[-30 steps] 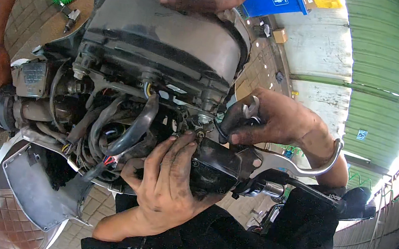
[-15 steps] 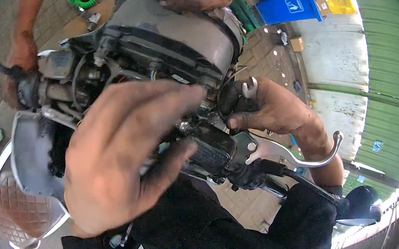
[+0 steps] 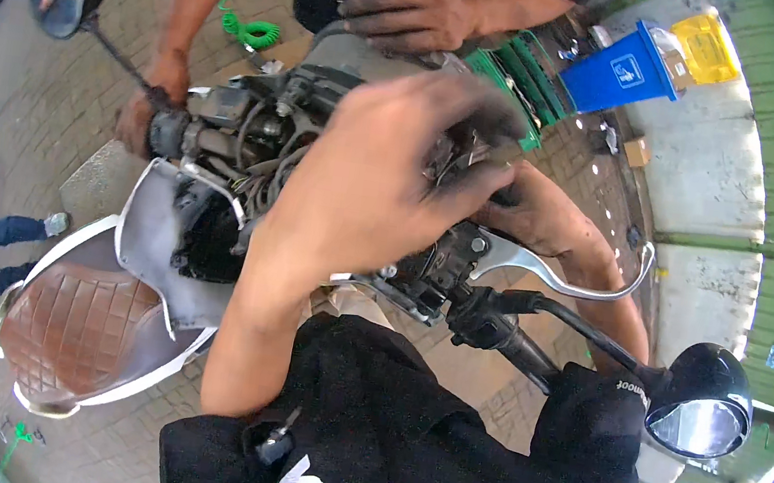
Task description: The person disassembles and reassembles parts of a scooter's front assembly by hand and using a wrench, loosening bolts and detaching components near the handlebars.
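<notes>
My left hand point(image 3: 368, 161), slightly blurred, reaches over the front of a motor scooter's stripped handlebar, its fingers curved and its thumb apart from them. Dark parts and a glint of metal show through that gap; I cannot make out whether it touches them. My right hand point(image 3: 543, 208) is just beyond, its fingers largely hidden behind the left. An open-end wrench was in it half a second ago and is now hidden. Below it, the silver brake lever point(image 3: 549, 273) runs right from the handlebar. The headlight housing point(image 3: 358, 54) is partly covered by my left hand.
A co-worker's one hand point(image 3: 408, 5) is over the headlight, the other point(image 3: 139, 121) at the far handlebar grip. Round mirrors point(image 3: 703, 400) stick out at both ends. The brown quilted seat point(image 3: 82, 328) lies left. Beyond stand a green crate point(image 3: 526, 79) and blue bin point(image 3: 629, 73).
My left hand has moved up and right, to in front of my right hand. The wrench has dropped from sight. The view has shifted, showing both mirrors and more of the seat.
</notes>
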Available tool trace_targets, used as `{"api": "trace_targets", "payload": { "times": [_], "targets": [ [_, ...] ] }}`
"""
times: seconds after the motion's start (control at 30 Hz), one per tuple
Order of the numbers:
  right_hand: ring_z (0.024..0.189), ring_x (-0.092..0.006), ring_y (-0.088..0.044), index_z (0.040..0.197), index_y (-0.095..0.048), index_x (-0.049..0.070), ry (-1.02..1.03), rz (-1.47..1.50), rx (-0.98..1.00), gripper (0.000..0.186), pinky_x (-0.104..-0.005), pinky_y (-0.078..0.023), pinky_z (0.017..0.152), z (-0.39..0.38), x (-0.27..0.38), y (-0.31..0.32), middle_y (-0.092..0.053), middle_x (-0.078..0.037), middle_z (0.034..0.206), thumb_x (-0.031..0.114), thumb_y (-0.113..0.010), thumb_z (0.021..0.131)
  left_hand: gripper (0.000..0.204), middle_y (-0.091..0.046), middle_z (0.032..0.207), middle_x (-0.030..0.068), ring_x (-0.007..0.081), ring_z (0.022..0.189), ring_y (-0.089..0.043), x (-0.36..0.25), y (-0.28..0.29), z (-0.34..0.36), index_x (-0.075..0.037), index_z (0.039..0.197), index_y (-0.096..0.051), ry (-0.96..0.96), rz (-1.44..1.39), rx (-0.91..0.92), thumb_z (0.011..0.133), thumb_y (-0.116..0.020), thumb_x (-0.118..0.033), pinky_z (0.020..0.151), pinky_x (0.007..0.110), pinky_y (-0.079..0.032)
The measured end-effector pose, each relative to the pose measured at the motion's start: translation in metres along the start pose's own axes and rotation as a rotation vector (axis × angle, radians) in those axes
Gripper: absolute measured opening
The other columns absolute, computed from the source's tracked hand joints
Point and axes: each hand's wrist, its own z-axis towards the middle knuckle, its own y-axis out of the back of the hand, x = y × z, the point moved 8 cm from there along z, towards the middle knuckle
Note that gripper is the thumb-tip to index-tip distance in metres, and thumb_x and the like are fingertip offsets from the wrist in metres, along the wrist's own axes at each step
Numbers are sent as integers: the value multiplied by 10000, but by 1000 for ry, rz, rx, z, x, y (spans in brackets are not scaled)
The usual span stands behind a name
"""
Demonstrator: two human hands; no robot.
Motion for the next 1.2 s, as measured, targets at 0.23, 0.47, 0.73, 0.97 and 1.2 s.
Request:
{"api": "trace_targets", "payload": {
  "times": [0.23, 0.47, 0.73, 0.97, 1.2],
  "targets": [
    [739, -101, -518, 942, -613, -1, -173, 70, -6, 207, -281, -434, 678, -19, -27, 0, -620, -24, 802, 180, -648, 847, 208, -641, 870, 203, 330, 847, -630, 12, -59, 40, -6, 885, -632, 156, 685, 895, 718, -629, -130, 754, 414, -499],
    [794, -109, -530, 976, -613, -5, -197, 290, -101, 272, -283, -440, 729, -26, -40, 0, -627, -36, 842, 214, -676, 826, 263, -565, 1094, 78, 237, 1123, -486, 23, -62, -16, -92, 907, -653, -584, 733, 830, 656, -678, -163, 990, 398, -361],
    [748, -105, -545, 971, -617, -16, -271, 303, -120, 273, -278, -445, 675, -38, -43, 1, -637, -39, 803, 213, -667, 831, 223, -640, 982, 103, 246, 1081, -545, 54, -93, -19, -92, 911, -663, -427, 397, 1133, 700, -653, -160, 1024, 412, -331],
    [648, -78, -529, 966, -627, -12, -404, 383, -326, 232, -246, -431, 571, -65, -47, 5, -618, -12, 721, 189, -632, 850, 243, -642, 990, 158, 322, 995, -587, 60, -106, -15, -80, 978, -663, -313, 462, 1356, 805, -601, -238, 879, 424, -447],
    [701, -111, -533, 1015, -595, -10, -559, 405, -1030, 217, -214, -423, 617, -230, -94, 39, -591, -48, 826, 113, -601, 836, 252, -637, 953, 188, 349, 973, -580, 56, -113, -12, -57, 973, -637, -227, 403, 1515, 805, -592, -241, 862, 439, -450]
  ]
}}
